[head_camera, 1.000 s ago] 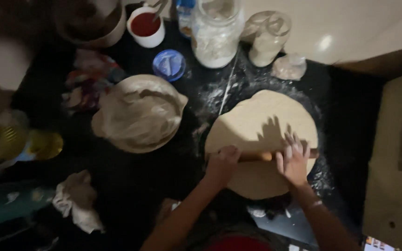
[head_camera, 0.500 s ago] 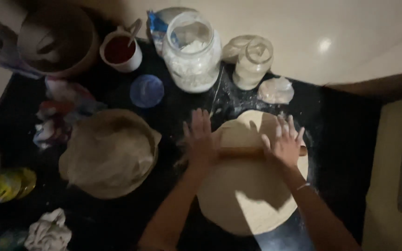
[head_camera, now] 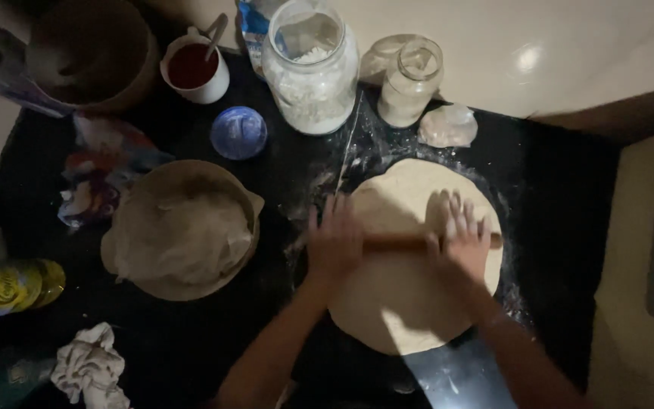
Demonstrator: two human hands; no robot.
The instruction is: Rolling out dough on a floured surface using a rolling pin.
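In the right half of the frame, a round sheet of pale dough (head_camera: 410, 303) lies flat on the dark bench (head_camera: 569, 227), with some loose flour scattered around its upper edge. A wooden rolling pin (head_camera: 395, 244) lies across the middle of the dough, almost horizontal in the frame. The left hand (head_camera: 334, 241) rests on the left end of the pin with the palm down and the fingers stretched out flat, not curled around it. The right hand (head_camera: 465, 241) presses in the same way on the right part of the pin, fingers spread and pointing to the top of the frame; a short end of the pin shows past it on the right.

Left of the dough, near the centre left of the frame, stands a bowl covered with a beige cloth (head_camera: 183, 227). Above it is a small blue lid (head_camera: 238, 132), and further to the upper left a white cup with red sauce (head_camera: 193, 72) and a spoon in it. At the top centre stands a large glass jar of flour (head_camera: 310, 72), and just to its right a smaller glass jar (head_camera: 410, 83). A small lump in a clear bag (head_camera: 448, 125) lies close above the dough. At the left edge lies a yellow bottle (head_camera: 9, 288) on its side, and a crumpled white rag (head_camera: 88, 371) is in the lower left corner.
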